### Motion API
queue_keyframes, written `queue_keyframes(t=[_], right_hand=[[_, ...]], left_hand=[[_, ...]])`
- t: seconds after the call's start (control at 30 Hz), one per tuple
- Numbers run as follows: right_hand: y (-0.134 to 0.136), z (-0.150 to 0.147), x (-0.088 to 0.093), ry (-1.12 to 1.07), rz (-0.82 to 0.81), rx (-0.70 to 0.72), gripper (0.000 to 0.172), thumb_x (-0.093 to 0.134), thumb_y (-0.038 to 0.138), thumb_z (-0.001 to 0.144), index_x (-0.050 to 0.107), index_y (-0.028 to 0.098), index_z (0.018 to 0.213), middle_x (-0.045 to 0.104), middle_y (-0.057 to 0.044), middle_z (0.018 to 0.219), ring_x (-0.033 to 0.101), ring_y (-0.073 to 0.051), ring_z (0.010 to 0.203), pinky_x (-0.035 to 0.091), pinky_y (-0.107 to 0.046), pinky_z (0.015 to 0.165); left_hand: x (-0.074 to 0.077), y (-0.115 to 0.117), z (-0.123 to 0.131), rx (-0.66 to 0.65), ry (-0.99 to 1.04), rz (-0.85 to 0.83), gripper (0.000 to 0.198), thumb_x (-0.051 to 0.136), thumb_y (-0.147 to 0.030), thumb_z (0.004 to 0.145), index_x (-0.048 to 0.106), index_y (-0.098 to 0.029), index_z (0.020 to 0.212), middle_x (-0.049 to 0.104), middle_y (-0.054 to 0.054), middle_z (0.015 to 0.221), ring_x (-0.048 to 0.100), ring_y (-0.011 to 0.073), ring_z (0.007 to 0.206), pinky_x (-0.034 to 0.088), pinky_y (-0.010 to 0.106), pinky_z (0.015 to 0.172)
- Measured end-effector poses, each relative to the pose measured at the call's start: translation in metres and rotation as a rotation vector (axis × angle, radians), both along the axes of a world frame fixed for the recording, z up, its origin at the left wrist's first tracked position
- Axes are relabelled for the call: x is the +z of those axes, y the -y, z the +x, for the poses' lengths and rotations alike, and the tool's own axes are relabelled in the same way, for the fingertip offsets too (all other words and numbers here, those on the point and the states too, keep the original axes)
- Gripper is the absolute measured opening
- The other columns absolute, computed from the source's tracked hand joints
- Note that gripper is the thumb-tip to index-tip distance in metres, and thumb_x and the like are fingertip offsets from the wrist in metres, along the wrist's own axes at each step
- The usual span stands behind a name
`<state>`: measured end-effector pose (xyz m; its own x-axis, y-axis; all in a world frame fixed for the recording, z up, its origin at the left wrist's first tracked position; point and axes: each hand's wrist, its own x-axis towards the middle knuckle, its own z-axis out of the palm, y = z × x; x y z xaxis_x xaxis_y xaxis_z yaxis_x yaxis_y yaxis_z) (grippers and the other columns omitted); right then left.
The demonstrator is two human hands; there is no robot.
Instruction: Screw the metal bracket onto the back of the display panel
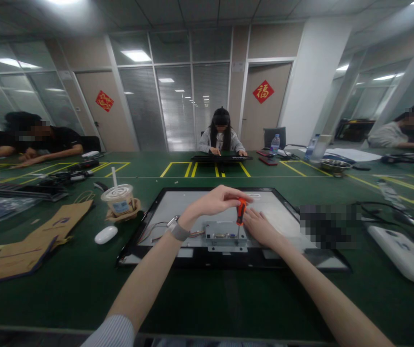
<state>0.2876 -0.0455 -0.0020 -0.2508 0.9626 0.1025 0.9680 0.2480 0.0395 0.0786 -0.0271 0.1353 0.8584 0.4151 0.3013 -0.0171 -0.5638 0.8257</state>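
In front of me a display panel [293, 241] with a black frame lies face down on the table. A small metal bracket box [224, 235] with ports sits near its front edge, and thin wires run from its left side. My left hand [219, 200], a watch on its wrist, grips the top of an orange-and-black screwdriver [241, 212]. The screwdriver stands upright, its tip at the right part of the bracket box. My right hand [260, 226] lies flat on the panel just right of the screwdriver, its fingers stretched out.
Left of the panel are an iced drink cup [118, 200] in a carrier, a white earbud case [106, 234] and a paper bag [47, 231]. A white phone [404, 253] and cables lie on the right. Across the green table [207, 299] a person [221, 135] works at another panel.
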Motion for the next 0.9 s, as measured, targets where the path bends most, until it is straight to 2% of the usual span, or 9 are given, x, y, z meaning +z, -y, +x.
queue_keyframes(t=[0.13,0.27,0.33,0.47,0.57,0.67,0.77,0.83,0.9], right_hand=[[-0.0015,0.0007,-0.0031,0.003,0.012,-0.002,0.044,0.028,0.021,0.097,0.043,0.019,0.139,0.037,-0.015,0.148,0.033,-0.032,0.136,0.034,-0.057,0.102],[-0.0029,0.001,-0.0054,0.012,0.013,-0.01,0.044,0.029,0.021,0.097,0.043,0.019,0.138,0.038,-0.015,0.148,0.035,-0.032,0.134,0.033,-0.056,0.102],[-0.003,0.0009,-0.0056,0.019,0.014,-0.016,0.044,0.029,0.022,0.097,0.042,0.018,0.139,0.038,-0.015,0.148,0.035,-0.033,0.134,0.033,-0.056,0.102],[-0.0012,0.0002,-0.0041,0.012,0.019,-0.009,0.044,0.029,0.022,0.097,0.042,0.018,0.139,0.037,-0.016,0.149,0.034,-0.034,0.135,0.033,-0.055,0.102],[0.0004,-0.0004,-0.0023,0.006,0.013,-0.01,0.044,0.028,0.022,0.098,0.043,0.017,0.139,0.039,-0.017,0.147,0.035,-0.033,0.134,0.033,-0.055,0.103],[0.0003,0.0,-0.0015,0.009,0.004,-0.007,0.044,0.028,0.022,0.097,0.043,0.016,0.138,0.039,-0.017,0.147,0.033,-0.033,0.135,0.033,-0.056,0.103],[-0.0011,0.0011,-0.002,0.006,0.006,0.017,0.044,0.027,0.022,0.097,0.045,0.017,0.137,0.039,-0.017,0.147,0.033,-0.032,0.136,0.034,-0.056,0.102],[-0.0016,0.0016,-0.0025,0.002,0.008,0.019,0.045,0.027,0.023,0.097,0.045,0.018,0.138,0.039,-0.016,0.148,0.033,-0.032,0.135,0.034,-0.056,0.102],[-0.0014,0.0018,-0.0028,0.006,0.006,0.007,0.046,0.027,0.022,0.097,0.041,0.018,0.141,0.037,-0.016,0.149,0.034,-0.033,0.135,0.034,-0.056,0.102]], left_hand=[[-0.0012,-0.0004,0.0002,0.038,0.005,0.05,0.022,0.062,-0.021,0.085,0.07,-0.021,0.105,0.069,0.005,0.103,0.063,0.0148,0.093,0.049,0.033,0.087],[-0.006,-0.0015,0.0035,0.237,-0.027,0.244,0.024,0.07,-0.035,0.078,0.074,-0.021,0.096,0.063,0.004,0.09,0.058,0.0126,0.075,0.047,0.027,0.07],[-0.0074,-0.0009,0.0056,0.301,-0.037,0.354,0.025,0.067,-0.038,0.08,0.074,-0.021,0.098,0.061,0.004,0.088,0.056,0.0127,0.073,0.046,0.027,0.068],[-0.0033,0.0042,0.0068,0.223,-0.035,0.396,0.028,0.047,-0.029,0.095,0.068,-0.021,0.111,0.062,0.007,0.109,0.058,0.0156,0.094,0.045,0.03,0.084],[0.0011,0.0078,0.0054,0.15,-0.075,0.319,0.031,0.043,-0.02,0.095,0.063,-0.022,0.118,0.062,0.007,0.119,0.057,0.0166,0.106,0.043,0.031,0.092],[0.0011,0.0082,0.005,0.146,-0.108,0.272,0.03,0.049,-0.021,0.092,0.063,-0.022,0.119,0.066,0.006,0.109,0.06,0.0162,0.098,0.046,0.03,0.086],[-0.0013,0.007,0.0059,0.221,-0.116,0.316,0.028,0.056,-0.032,0.089,0.067,-0.023,0.113,0.065,0.006,0.098,0.059,0.0149,0.083,0.047,0.028,0.075],[-0.0019,0.0065,0.0063,0.247,-0.115,0.337,0.029,0.056,-0.034,0.089,0.068,-0.022,0.112,0.064,0.006,0.097,0.058,0.0144,0.081,0.047,0.029,0.075],[-0.0011,0.0066,0.0058,0.221,-0.104,0.313,0.029,0.052,-0.029,0.091,0.066,-0.021,0.115,0.064,0.007,0.106,0.059,0.0148,0.088,0.048,0.03,0.081]])
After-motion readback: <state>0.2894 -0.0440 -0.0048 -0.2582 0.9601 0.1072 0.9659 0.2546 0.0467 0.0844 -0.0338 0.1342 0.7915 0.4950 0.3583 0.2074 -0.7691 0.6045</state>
